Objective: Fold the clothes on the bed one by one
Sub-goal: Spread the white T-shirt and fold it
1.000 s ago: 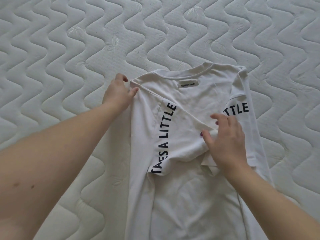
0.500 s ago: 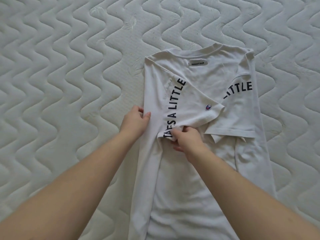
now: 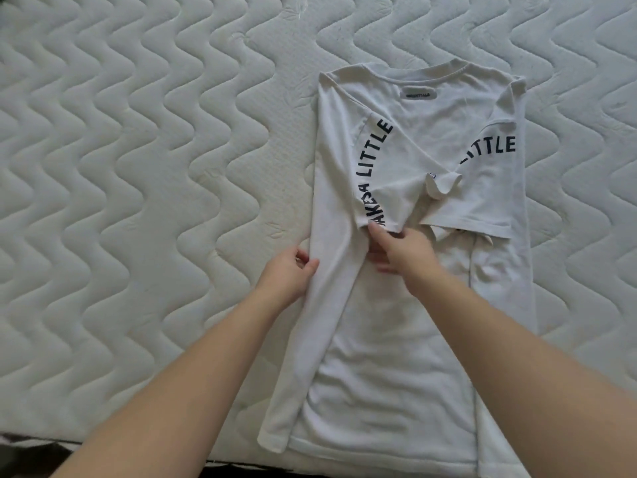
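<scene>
White T-shirt (image 3: 406, 332) lies flat on the quilted mattress (image 3: 138, 167), collar at the far end, hem toward the person at the near edge. Both long sides are folded inward over the body. The left sleeve (image 3: 389, 188) lies across the chest, carrying curved black lettering that ends in "LITTLE"; its far corner is curled up near the middle of the garment. The right sleeve (image 3: 489, 191) is also turned inward, printed "LITTLE", its cuff edge lying just beside the left sleeve's edge. A neck label (image 3: 418, 94) sits below the collar; its wording is too small to read with confidence.

Left hand (image 3: 287, 274) grips the folded left edge of the shirt at about mid-length, thumb on top of the cloth and fingers curled against its outer side. Right hand (image 3: 400, 251) is at the lower edge of the left sleeve, the thumb touching the cloth just beneath the lettering; whether the fingers actually pinch the fabric cannot be made out, as they are tucked under the palm. The two hands are near each other, with the folded strip of shirt between them.
</scene>
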The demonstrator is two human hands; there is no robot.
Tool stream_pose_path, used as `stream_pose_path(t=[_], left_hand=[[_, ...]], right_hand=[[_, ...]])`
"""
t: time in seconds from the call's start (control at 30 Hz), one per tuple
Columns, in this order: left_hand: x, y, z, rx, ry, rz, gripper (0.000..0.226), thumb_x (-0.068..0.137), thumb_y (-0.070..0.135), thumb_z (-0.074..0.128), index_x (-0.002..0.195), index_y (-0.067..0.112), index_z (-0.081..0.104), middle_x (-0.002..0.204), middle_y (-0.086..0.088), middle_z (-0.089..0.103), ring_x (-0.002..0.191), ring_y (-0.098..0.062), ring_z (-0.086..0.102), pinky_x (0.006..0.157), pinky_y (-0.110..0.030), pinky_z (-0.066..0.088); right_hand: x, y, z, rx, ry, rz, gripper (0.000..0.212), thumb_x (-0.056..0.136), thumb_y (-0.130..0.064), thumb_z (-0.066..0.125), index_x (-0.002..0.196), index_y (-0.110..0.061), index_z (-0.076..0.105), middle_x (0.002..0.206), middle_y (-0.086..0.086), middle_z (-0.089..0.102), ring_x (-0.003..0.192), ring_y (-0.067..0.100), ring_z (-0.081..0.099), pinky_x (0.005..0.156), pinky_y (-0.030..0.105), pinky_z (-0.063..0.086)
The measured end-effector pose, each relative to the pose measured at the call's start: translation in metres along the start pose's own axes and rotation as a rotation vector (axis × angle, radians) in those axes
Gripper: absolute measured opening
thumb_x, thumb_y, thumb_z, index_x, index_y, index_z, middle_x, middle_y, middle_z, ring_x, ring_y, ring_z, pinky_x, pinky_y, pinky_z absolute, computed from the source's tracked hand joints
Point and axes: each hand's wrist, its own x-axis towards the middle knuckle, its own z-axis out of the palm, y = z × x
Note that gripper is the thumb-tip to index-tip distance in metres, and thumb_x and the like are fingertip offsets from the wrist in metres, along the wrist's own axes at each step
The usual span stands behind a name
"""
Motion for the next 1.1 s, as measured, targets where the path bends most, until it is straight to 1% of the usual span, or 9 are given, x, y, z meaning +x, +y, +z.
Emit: stream_pose_path(t=[0.17, 0.27, 0.4, 0.47, 0.57, 0.7, 0.8, 0.9, 1.1], left_hand=[[-0.029, -0.017, 0.009, -0.07, -0.068, -0.038, 0.016, 0.092, 0.02, 0.065, 0.102, 0.009, 0.061, 0.081, -0.006, 0.064, 0.08, -0.029, 0.066, 0.073, -0.039, 0.058], [-0.04, -0.026, 0.011, -0.16, -0.126, -0.089, 0.011, 0.091, 0.016, 0.066, 0.096, 0.011, 0.057, 0.074, -0.006, 0.059, 0.058, -0.022, 0.058, 0.054, -0.039, 0.056], [-0.047, -0.041, 0.018, -0.06, -0.127, -0.044, 0.018, 0.086, 0.029, 0.072, 0.08, 0.02, 0.057, 0.072, -0.004, 0.066, 0.059, -0.023, 0.065, 0.056, -0.032, 0.055], [-0.05, -0.047, 0.022, 0.02, -0.139, -0.021, 0.024, 0.084, 0.036, 0.072, 0.073, 0.022, 0.056, 0.069, -0.003, 0.067, 0.067, -0.025, 0.067, 0.067, -0.036, 0.056], [-0.058, -0.054, 0.026, 0.012, -0.16, -0.027, 0.022, 0.086, 0.034, 0.07, 0.071, 0.025, 0.056, 0.065, 0.004, 0.06, 0.066, -0.02, 0.059, 0.065, -0.03, 0.049], [-0.066, -0.059, 0.027, -0.063, -0.162, -0.061, 0.018, 0.09, 0.025, 0.064, 0.073, 0.019, 0.06, 0.064, 0.003, 0.059, 0.062, -0.017, 0.054, 0.059, -0.026, 0.042], [-0.069, -0.056, 0.025, -0.098, -0.165, -0.105, 0.02, 0.09, 0.02, 0.056, 0.07, 0.018, 0.058, 0.057, 0.0, 0.055, 0.051, -0.018, 0.051, 0.049, -0.024, 0.042], [-0.072, -0.059, 0.025, -0.138, -0.169, -0.093, 0.019, 0.091, 0.018, 0.053, 0.074, 0.017, 0.061, 0.059, -0.002, 0.056, 0.054, -0.022, 0.053, 0.06, -0.034, 0.052], [-0.084, -0.068, 0.028, -0.229, -0.158, -0.095, 0.023, 0.099, 0.025, 0.052, 0.094, 0.006, 0.066, 0.071, -0.011, 0.065, 0.061, -0.027, 0.063, 0.061, -0.04, 0.058]], right_hand=[[-0.029, 0.036, 0.034, -0.487, -0.147, -0.08, 0.022, 0.085, -0.037, 0.071, 0.08, -0.016, 0.067, 0.071, 0.001, 0.066, 0.065, 0.018, 0.062, 0.06, 0.029, 0.049], [-0.025, 0.037, 0.032, -0.665, -0.031, -0.144, 0.023, 0.086, -0.034, 0.06, 0.085, -0.013, 0.069, 0.082, 0.007, 0.072, 0.08, 0.027, 0.068, 0.076, 0.04, 0.057], [-0.031, 0.045, 0.017, -0.456, 0.072, -0.124, 0.026, 0.091, -0.038, 0.06, 0.086, -0.013, 0.064, 0.082, 0.008, 0.069, 0.079, 0.03, 0.068, 0.078, 0.048, 0.058], [-0.047, 0.056, 0.02, -0.275, -0.084, -0.016, 0.022, 0.092, -0.035, 0.065, 0.09, -0.014, 0.067, 0.088, 0.009, 0.07, 0.078, 0.025, 0.068, 0.074, 0.041, 0.06], [-0.073, 0.08, 0.033, -0.389, -0.341, 0.101, 0.022, 0.09, -0.026, 0.068, 0.106, -0.011, 0.068, 0.096, 0.008, 0.072, 0.082, 0.022, 0.071, 0.066, 0.03, 0.058], [-0.097, 0.104, 0.038, -0.309, -0.41, 0.171, 0.027, 0.093, -0.018, 0.061, 0.117, -0.007, 0.064, 0.096, 0.008, 0.071, 0.077, 0.018, 0.071, 0.07, 0.027, 0.06], [-0.11, 0.12, 0.037, -0.092, -0.505, 0.16, 0.034, 0.092, -0.026, 0.065, 0.126, -0.021, 0.06, 0.11, -0.002, 0.072, 0.097, 0.012, 0.07, 0.078, 0.024, 0.057], [-0.128, 0.138, 0.046, -0.125, -0.563, 0.191, 0.028, 0.091, -0.025, 0.068, 0.118, -0.02, 0.066, 0.105, -0.008, 0.073, 0.096, 0.007, 0.067, 0.078, 0.018, 0.051], [-0.145, 0.157, 0.044, 0.004, -0.632, 0.291, 0.017, 0.093, -0.014, 0.057, 0.106, -0.02, 0.066, 0.114, 0.005, 0.072, 0.109, 0.022, 0.066, 0.101, 0.037, 0.05]])
